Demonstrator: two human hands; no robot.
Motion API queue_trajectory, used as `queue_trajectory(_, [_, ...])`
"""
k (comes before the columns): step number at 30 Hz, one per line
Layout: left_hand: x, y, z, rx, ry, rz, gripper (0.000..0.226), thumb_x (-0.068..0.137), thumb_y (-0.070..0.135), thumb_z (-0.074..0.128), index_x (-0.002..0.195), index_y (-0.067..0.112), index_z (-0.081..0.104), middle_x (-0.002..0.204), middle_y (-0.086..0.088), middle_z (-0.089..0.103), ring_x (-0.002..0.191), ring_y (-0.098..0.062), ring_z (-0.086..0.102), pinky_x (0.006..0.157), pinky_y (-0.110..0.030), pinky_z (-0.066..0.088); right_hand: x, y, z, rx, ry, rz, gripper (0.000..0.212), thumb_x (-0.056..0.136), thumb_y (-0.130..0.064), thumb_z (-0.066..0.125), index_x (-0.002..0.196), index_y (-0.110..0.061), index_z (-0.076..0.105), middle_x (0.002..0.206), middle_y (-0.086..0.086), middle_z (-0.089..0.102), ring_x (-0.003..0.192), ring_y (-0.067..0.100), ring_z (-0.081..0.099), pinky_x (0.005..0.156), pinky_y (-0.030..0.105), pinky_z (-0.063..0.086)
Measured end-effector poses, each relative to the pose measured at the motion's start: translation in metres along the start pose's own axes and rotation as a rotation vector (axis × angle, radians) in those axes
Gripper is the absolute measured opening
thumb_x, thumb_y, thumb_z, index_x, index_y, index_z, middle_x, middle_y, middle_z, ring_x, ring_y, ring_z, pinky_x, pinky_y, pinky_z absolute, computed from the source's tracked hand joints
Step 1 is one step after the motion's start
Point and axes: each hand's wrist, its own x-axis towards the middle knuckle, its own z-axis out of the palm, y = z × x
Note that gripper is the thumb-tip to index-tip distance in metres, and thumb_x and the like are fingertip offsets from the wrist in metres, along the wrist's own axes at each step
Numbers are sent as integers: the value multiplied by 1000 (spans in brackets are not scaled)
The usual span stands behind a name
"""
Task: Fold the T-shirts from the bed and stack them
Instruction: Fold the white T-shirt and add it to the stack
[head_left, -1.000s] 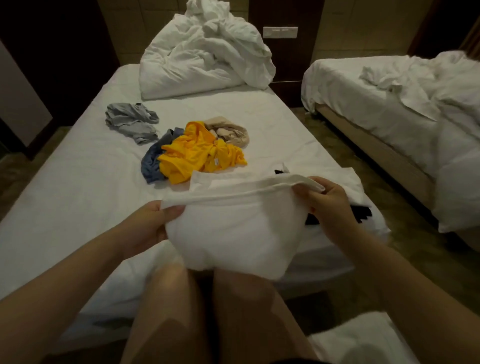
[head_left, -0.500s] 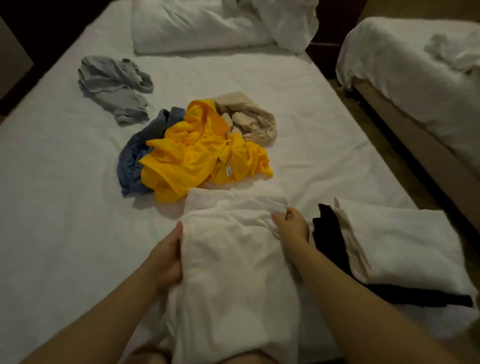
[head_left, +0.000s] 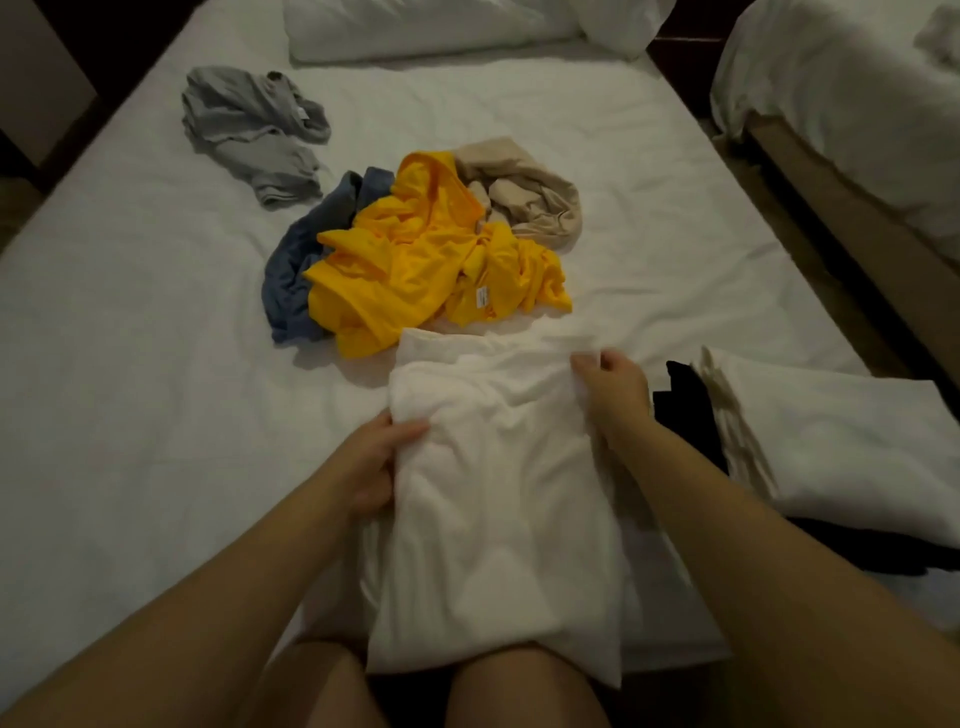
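Note:
A white T-shirt (head_left: 493, 499), folded into a long strip, lies on the near edge of the bed (head_left: 130, 364) and hangs over my knees. My left hand (head_left: 379, 462) grips its left edge, thumb on top. My right hand (head_left: 613, 387) pinches its upper right edge. Behind it lie a crumpled yellow T-shirt (head_left: 421, 260), a blue one (head_left: 306, 260) partly under it, a beige one (head_left: 524, 192) and a grey one (head_left: 254, 130). At the right sits a stack of folded shirts: a white one (head_left: 841, 441) on top of a black one (head_left: 691, 410).
A bunched white duvet (head_left: 441, 26) lies at the head of the bed. A second bed (head_left: 857, 104) stands to the right across a narrow dark floor gap. My bare knees are at the bottom edge of the view.
The white T-shirt was held up in the air a second ago; it now lies laid down on the bed edge. My view has tilted down and closer to the bed.

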Motion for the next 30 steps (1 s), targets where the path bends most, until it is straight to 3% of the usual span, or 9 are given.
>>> queue_trajectory(3, [7, 13, 4, -181, -17, -32, 37, 87, 12, 56, 124, 16, 53, 114, -11, 65, 100, -29, 63, 77, -43, 56, 11, -21, 1, 34, 27, -104, 30, 91, -23, 53, 65, -16, 41, 63, -1, 43, 60, 12, 39, 54, 28, 31])
queue_trajectory(7, [11, -1, -3, -367, -121, -174, 83, 49, 28, 91, 122, 7, 58, 122, -16, 62, 108, -33, 62, 82, -49, 54, 13, 1, 10, -101, -39, 81, 29, 94, -34, 48, 85, -9, 57, 80, 6, 55, 78, 21, 49, 60, 31, 34])
queue_trajectory(10, [14, -1, -10, -281, -122, -196, 66, 63, 37, 78, 120, 10, 58, 117, -14, 65, 104, -31, 64, 80, -46, 55, 14, 8, 12, 16, -40, 147, 33, 90, -39, 55, 98, -9, 65, 87, 7, 62, 81, 22, 58, 67, 29, 44])
queue_trajectory(14, [16, 3, -8, -88, -88, -222, 54, 73, 23, 70, 123, 8, 56, 106, -13, 69, 92, -28, 68, 70, -39, 58, 9, 13, 4, 171, -187, 204, 37, 87, -29, 63, 117, -8, 61, 102, 6, 65, 89, 21, 62, 80, 33, 52])
queue_trajectory(16, [18, 6, -2, -21, -74, -196, 39, 88, 23, 56, 124, 9, 54, 102, -11, 70, 93, -26, 67, 75, -40, 56, 7, 15, 1, 67, -156, 187, 35, 89, -28, 60, 116, -7, 61, 107, 10, 65, 96, 26, 61, 85, 38, 51])
queue_trajectory(19, [23, 15, 3, -41, -53, -161, 29, 92, 35, 49, 106, 12, 60, 91, -8, 73, 90, -25, 66, 74, -40, 55, 11, 7, -4, -1, -14, 56, 24, 92, -31, 52, 100, -10, 63, 97, 8, 62, 92, 24, 57, 81, 37, 47])
queue_trajectory(24, [20, 8, 6, 190, -31, -139, 31, 87, 29, 61, 116, 18, 57, 93, -1, 73, 86, -21, 68, 66, -35, 55, 10, 23, -7, 88, -60, 135, 36, 90, -31, 57, 118, -8, 59, 107, 8, 63, 103, 26, 59, 89, 39, 49])
queue_trajectory(27, [8, -2, 2, 298, -12, -87, 56, 66, 22, 75, 119, 22, 55, 103, 0, 70, 92, -21, 66, 69, -33, 54, -5, 37, -12, 190, -183, 231, 48, 84, -35, 65, 123, -9, 57, 114, 6, 63, 103, 25, 60, 92, 40, 49])
queue_trajectory(30, [-6, -20, 0, 307, 116, -33, 44, 75, 10, 72, 117, 13, 56, 98, -3, 67, 88, -21, 64, 70, -32, 52, -25, 56, -15, 196, -201, 281, 50, 80, -36, 69, 121, -8, 60, 113, 11, 66, 99, 29, 63, 91, 48, 51])
